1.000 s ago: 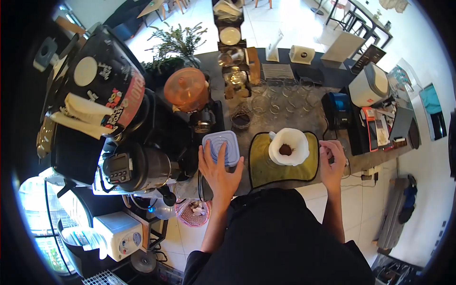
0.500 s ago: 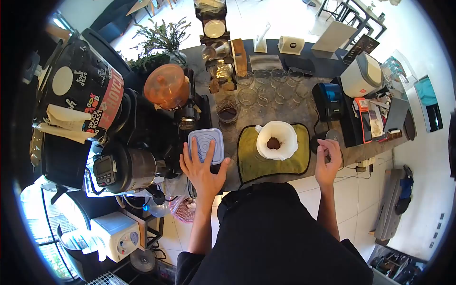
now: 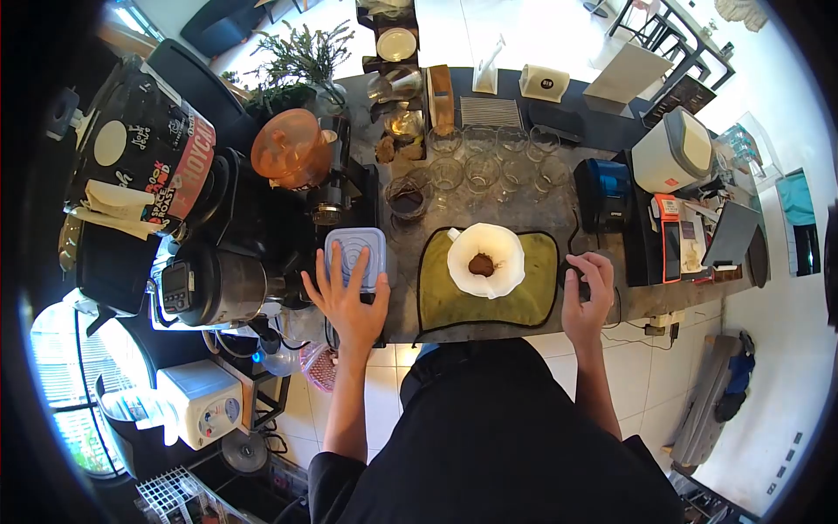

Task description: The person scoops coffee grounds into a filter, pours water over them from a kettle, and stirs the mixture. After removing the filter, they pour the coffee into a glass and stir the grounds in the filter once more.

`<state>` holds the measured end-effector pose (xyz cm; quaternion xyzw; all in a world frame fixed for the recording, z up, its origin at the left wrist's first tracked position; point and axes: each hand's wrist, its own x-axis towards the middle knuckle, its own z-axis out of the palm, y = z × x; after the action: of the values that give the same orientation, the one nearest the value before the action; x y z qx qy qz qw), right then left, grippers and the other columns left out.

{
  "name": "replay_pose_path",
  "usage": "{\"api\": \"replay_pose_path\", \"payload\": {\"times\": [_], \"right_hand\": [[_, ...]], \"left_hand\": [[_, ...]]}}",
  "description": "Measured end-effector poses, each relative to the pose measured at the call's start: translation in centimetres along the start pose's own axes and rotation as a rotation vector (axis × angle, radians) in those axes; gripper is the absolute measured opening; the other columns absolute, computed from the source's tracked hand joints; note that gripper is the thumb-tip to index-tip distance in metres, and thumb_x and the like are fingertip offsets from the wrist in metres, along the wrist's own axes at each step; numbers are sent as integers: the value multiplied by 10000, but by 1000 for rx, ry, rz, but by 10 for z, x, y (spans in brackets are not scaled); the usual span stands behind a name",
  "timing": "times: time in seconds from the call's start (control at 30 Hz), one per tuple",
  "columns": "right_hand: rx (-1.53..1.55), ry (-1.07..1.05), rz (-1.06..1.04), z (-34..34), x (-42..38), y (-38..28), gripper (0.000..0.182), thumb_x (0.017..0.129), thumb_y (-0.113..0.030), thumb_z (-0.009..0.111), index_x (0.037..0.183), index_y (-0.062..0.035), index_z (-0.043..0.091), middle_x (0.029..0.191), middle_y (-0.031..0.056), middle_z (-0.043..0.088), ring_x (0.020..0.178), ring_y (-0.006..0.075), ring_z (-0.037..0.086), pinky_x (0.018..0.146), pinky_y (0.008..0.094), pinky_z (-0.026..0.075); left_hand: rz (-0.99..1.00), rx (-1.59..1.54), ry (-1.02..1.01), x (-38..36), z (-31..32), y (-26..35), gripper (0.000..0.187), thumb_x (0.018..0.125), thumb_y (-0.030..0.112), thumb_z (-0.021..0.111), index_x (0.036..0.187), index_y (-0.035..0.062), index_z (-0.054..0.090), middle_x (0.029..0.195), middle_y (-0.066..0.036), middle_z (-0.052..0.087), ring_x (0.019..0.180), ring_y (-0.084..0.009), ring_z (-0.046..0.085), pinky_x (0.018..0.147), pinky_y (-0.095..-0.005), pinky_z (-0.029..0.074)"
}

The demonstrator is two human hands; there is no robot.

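Observation:
My left hand [image 3: 351, 306] is open, its fingers spread over a square container with a pale blue lid [image 3: 371, 249] at the counter's front edge. My right hand [image 3: 592, 297] hovers by the right side of a green cloth [image 3: 441, 301] with a dark border, fingers loosely curled, thumb apart and nothing visible in them. On that cloth stands a white dripper with a paper filter [image 3: 508, 271], and brown coffee grounds [image 3: 481, 265] lie at its bottom. Behind the lidded container is a glass vessel with dark contents [image 3: 408, 203].
Several clear glasses [image 3: 482, 173] stand behind the cloth. A grinder with an orange hopper [image 3: 292, 148] and a dark round appliance with a display [image 3: 214, 284] crowd the left. To the right are a blue-black device [image 3: 602, 194] and an orange-framed card terminal [image 3: 669, 236].
The view has shifted, so the counter items sit a little further left. My right hand has come closer to the cloth's right edge; my left hand stays over the lid.

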<state>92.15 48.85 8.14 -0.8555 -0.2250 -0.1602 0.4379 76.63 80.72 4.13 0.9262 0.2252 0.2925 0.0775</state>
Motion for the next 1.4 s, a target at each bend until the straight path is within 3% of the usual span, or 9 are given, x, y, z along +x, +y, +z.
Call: {"api": "replay_pose_path", "payload": {"times": [0.37, 0.53, 0.67, 0.73, 0.87, 1.0, 1.07, 1.2, 1.4], "right_hand": [[-29, 148, 1, -55, 3, 69, 247, 897, 34, 621, 1126, -12, 701, 1132, 129, 601, 1050, 273, 596, 895, 359, 471], [28, 254, 137, -66, -14, 112, 223, 972, -32, 590, 1182, -15, 661, 1175, 99, 598, 1061, 199, 576, 838, 309, 441], [368, 375, 464, -53, -49, 160, 163, 1071, -172, 545, 1021, -32, 613, 1073, 29, 585, 1013, 121, 558, 834, 286, 429], [477, 142, 745, -60, -69, 179, 286, 1092, -256, 510, 931, -33, 588, 944, 17, 590, 920, 103, 555, 809, 259, 414], [619, 158, 920, -41, -86, 182, 395, 1101, -339, 486, 853, -46, 578, 808, 9, 572, 805, 100, 526, 763, 257, 405], [714, 148, 888, -36, -84, 182, 435, 1096, -357, 510, 795, -50, 576, 711, 11, 530, 735, 93, 484, 720, 270, 396], [352, 283, 761, -35, -84, 195, 413, 1097, -321, 501, 817, -28, 576, 752, 23, 554, 757, 100, 499, 733, 269, 408], [256, 449, 243, -40, -6, 135, 205, 1039, -132, 554, 900, 7, 610, 864, 42, 587, 810, 138, 541, 784, 281, 443], [410, -435, -142, 34, 107, 45, 107, 961, -105, 655, 1008, -9, 663, 904, 84, 648, 800, 182, 615, 740, 312, 489]], "left_hand": [[-100, -12, 4, 3, -2, 16, 450, 847, 241, 696, 1275, 109, 649, 1507, -154, 512, 1469, -392, 374, 1225, -585, 166], [-66, -140, 185, 8, -13, 48, 414, 851, 130, 680, 1246, 18, 629, 1436, -197, 561, 1393, -412, 448, 1170, -530, 296], [-98, -381, 259, -1, -4, 88, 388, 870, 59, 661, 1253, 8, 626, 1367, -199, 612, 1292, -371, 547, 1093, -454, 397], [-155, -559, 208, -7, 4, 109, 361, 895, 46, 642, 1253, 2, 624, 1329, -182, 637, 1239, -338, 587, 1043, -418, 441], [-347, -787, 156, -24, 35, 123, 326, 911, 30, 616, 1234, -6, 634, 1286, -171, 654, 1189, -304, 600, 982, -401, 470], [-530, -924, 93, -51, 78, 111, 378, 911, -19, 524, 1277, 5, 616, 1269, -137, 651, 1155, -249, 609, 927, -357, 486], [-578, -915, 22, -62, 88, 108, 493, 853, -26, 563, 1345, 19, 568, 1299, -149, 634, 1184, -283, 601, 960, -366, 476], [-377, -736, -219, -85, 116, 93, 747, 711, 37, 705, 1417, 4, 465, 1359, -229, 552, 1268, -412, 520, 1067, -455, 421], [-146, -568, -399, -98, 158, 87, 810, 673, 156, 786, 1399, 6, 460, 1337, -246, 517, 1270, -440, 471, 1022, -515, 390]]}}
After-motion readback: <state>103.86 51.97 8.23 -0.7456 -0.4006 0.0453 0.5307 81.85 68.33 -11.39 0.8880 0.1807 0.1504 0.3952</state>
